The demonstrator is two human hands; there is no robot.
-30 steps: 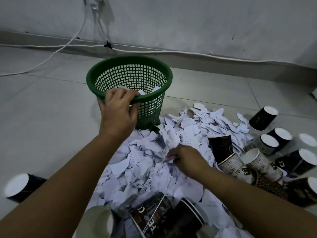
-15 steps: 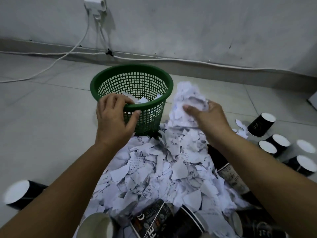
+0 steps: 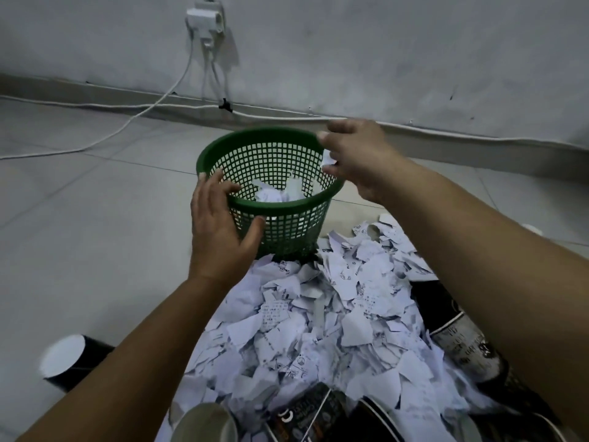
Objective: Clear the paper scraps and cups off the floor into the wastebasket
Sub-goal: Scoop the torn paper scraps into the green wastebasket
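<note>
**Caller:** Pinching one last scrap (image 3: 328, 161), your right hand (image 3: 361, 161) hangs over the wastebasket (image 3: 255, 208) rim at three o'clock, fingers only loosely curled. Little else shows in that hand.

**Spotter:** And your left hand (image 3: 220, 224) braces the near wall at eight o'clock: fingers hooked over the rim, thumb spread across the mesh outside, steadying the basket.

**Caller:** How far along do you reckon you are?

**Spotter:** Early, I'd judge. A few crumpled pieces lie in the bottom of the basket, and that's all. The paper scraps (image 3: 318, 330) cover the floor in a thick heap from the basket's foot toward you, at six o'clock.

**Caller:** And the cups?

**Spotter:** None in the basket that I can see. One black cup (image 3: 71, 362) lies on its side at eight o'clock, well apart from the heap. More lie at the heap's near edge and under your right forearm at four o'clock, partly hidden.

**Caller:** So many handfuls left for you, then every cup.
</note>
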